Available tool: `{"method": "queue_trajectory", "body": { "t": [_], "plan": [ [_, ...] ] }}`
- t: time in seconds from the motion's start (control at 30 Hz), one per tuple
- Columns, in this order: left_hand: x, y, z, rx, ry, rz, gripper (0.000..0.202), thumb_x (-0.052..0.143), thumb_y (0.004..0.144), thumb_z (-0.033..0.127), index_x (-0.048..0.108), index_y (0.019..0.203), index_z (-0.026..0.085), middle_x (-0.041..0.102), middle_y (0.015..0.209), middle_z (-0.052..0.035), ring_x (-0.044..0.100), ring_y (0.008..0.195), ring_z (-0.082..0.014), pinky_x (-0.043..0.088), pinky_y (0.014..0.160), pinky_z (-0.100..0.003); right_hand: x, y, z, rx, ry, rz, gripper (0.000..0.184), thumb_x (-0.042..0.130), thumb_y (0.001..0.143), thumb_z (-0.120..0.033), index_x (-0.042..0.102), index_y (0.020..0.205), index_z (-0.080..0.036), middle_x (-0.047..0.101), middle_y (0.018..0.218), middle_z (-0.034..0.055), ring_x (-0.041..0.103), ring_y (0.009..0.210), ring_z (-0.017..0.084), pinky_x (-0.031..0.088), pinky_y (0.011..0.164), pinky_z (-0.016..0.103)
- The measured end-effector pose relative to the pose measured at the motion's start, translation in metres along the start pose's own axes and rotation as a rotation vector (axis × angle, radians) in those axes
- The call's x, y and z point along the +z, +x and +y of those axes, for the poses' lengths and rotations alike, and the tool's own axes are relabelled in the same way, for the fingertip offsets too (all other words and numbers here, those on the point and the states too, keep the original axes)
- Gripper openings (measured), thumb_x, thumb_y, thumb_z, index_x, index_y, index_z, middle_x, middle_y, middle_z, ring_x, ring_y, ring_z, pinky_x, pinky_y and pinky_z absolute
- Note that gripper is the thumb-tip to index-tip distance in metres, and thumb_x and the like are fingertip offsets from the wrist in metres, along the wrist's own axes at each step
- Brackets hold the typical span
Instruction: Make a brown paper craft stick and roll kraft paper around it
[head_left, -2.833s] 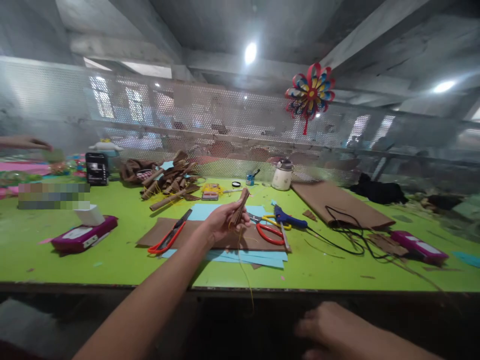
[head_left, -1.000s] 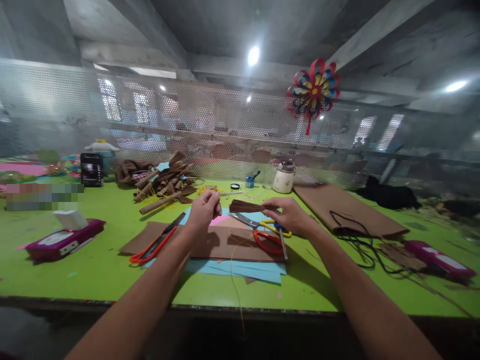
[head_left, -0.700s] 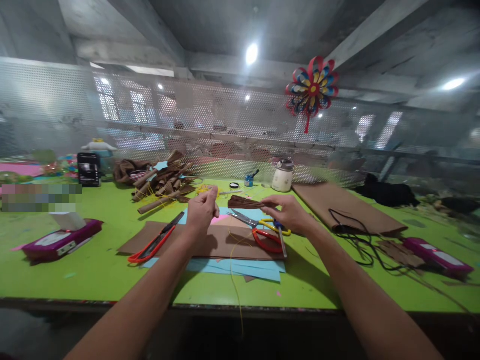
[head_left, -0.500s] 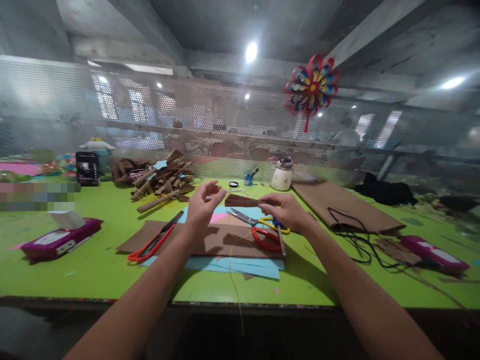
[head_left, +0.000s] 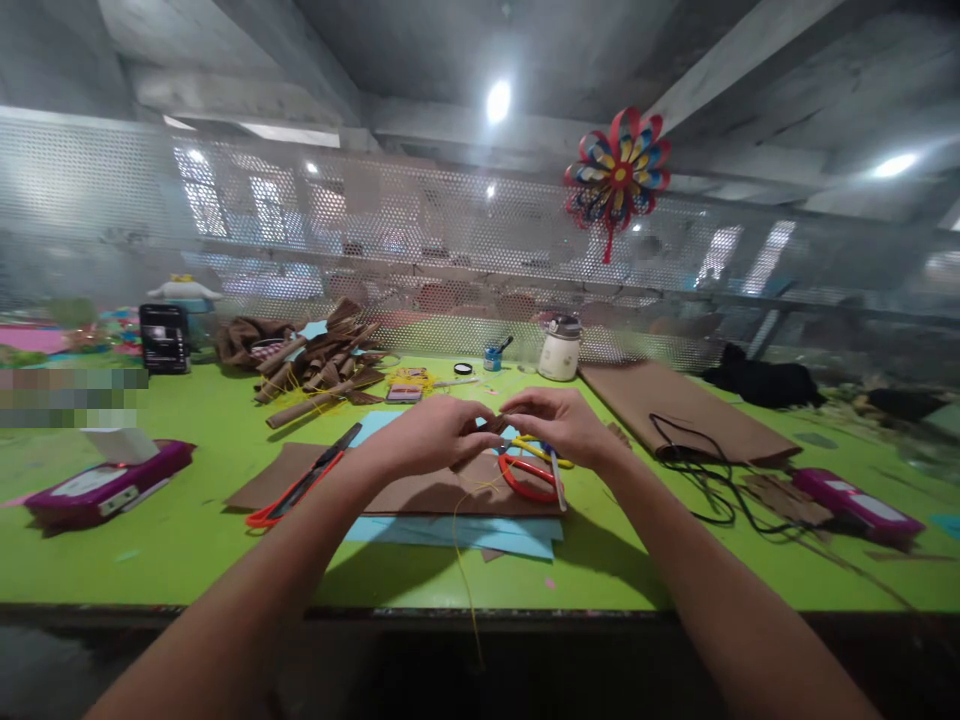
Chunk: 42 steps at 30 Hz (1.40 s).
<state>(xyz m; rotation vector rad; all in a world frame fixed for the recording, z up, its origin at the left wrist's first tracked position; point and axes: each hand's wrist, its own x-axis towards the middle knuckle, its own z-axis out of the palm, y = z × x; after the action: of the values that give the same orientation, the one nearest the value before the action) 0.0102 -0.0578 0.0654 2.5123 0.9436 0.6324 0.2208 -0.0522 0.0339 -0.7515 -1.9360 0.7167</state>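
My left hand (head_left: 431, 435) and my right hand (head_left: 559, 425) meet above the green table (head_left: 187, 520), fingers closed together on a folded brown paper bundle (head_left: 491, 425) that shows only as a sliver between them. A thin yellow thread (head_left: 465, 540) hangs down from the hands past the table's front edge. Under the hands lie a brown paper sheet (head_left: 420, 490) and blue paper sheets (head_left: 465, 530). Red-handled scissors (head_left: 529, 475) rest just below my right hand.
An orange utility knife (head_left: 300, 485) lies left of the hands. A pile of brown paper rolls (head_left: 315, 365) sits far left, a white jar (head_left: 559, 350) behind. Brown sheet with black cable (head_left: 690, 440) to the right. Magenta boxes (head_left: 101, 485) (head_left: 859, 500) flank both sides. A paper pinwheel (head_left: 619, 170) hangs on the mesh wall.
My left hand, open-fingered half a second ago, has closed onto the brown bundle's left end. Both hands have come together and dropped slightly. Earlier the left hand alone held the bundle.
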Motion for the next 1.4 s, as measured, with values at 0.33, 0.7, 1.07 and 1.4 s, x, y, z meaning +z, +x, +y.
{"method": "queue_trajectory", "body": {
  "t": [0.33, 0.7, 1.07, 1.4],
  "plan": [
    [-0.004, 0.017, -0.009, -0.072, -0.137, -0.194, 0.028, 0.050, 0.082, 0.039, 0.064, 0.083, 0.016, 0.065, 0.059, -0.0030, 0.057, 0.049, -0.0117, 0.040, 0.049, -0.021, 0.000, 0.001, 0.000, 0.078, 0.274, 0.032, 0.025, 0.070, 0.070, -0.025, 0.068, 0.094, -0.019, 0.064, 0.072, 0.0002, 0.057, 0.060, 0.010, 0.047, 0.059, 0.025],
    [0.011, 0.015, -0.025, -0.087, -0.391, -0.187, 0.033, 0.051, 0.082, 0.041, 0.065, 0.092, 0.013, 0.064, 0.056, -0.0038, 0.057, 0.048, -0.0131, 0.043, 0.049, -0.022, -0.002, 0.003, 0.013, 0.114, 0.208, 0.116, 0.016, 0.066, 0.075, -0.030, 0.069, 0.077, -0.015, 0.062, 0.061, 0.0000, 0.054, 0.055, 0.009, 0.044, 0.057, 0.024],
    [0.019, 0.011, -0.041, -0.004, -0.168, -0.160, 0.031, 0.048, 0.083, 0.038, 0.068, 0.085, 0.014, 0.055, 0.053, 0.0016, 0.049, 0.048, -0.0097, 0.033, 0.047, -0.020, 0.007, 0.002, 0.002, -0.033, -0.278, -0.077, 0.024, 0.063, 0.077, -0.032, 0.070, 0.096, -0.018, 0.068, 0.087, 0.0068, 0.061, 0.076, 0.016, 0.048, 0.068, 0.029],
    [0.002, 0.022, -0.054, -0.144, -0.740, 0.720, 0.034, 0.063, 0.073, 0.041, 0.062, 0.095, 0.014, 0.064, 0.087, -0.0081, 0.060, 0.084, -0.0180, 0.048, 0.074, -0.030, 0.009, 0.006, 0.016, 0.068, -0.048, 0.477, 0.025, 0.061, 0.078, -0.037, 0.066, 0.085, -0.014, 0.064, 0.064, 0.0028, 0.059, 0.055, 0.013, 0.049, 0.055, 0.027]
  ]
}}
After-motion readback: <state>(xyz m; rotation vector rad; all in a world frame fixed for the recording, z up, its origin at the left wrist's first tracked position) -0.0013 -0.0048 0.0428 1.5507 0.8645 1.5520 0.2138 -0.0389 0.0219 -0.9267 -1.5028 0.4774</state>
